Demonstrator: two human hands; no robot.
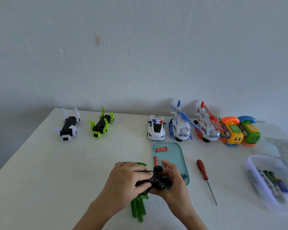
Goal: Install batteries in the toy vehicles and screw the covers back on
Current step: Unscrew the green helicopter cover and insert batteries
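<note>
Clutching the green toy vehicle (154,180), both hands' grips crowd the tray (181,151) edge, screwdriver (203,171) apart.

A white table (40,163) stands against a pale, scuffed wall (140,47).

Home room: white table (40,163), scuffed painted wall (140,47).

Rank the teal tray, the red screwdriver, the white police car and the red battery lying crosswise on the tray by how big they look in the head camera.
1. teal tray
2. red screwdriver, longer than the car but far thinner, and nearer the camera, so this placing is unsure
3. white police car
4. red battery
</note>
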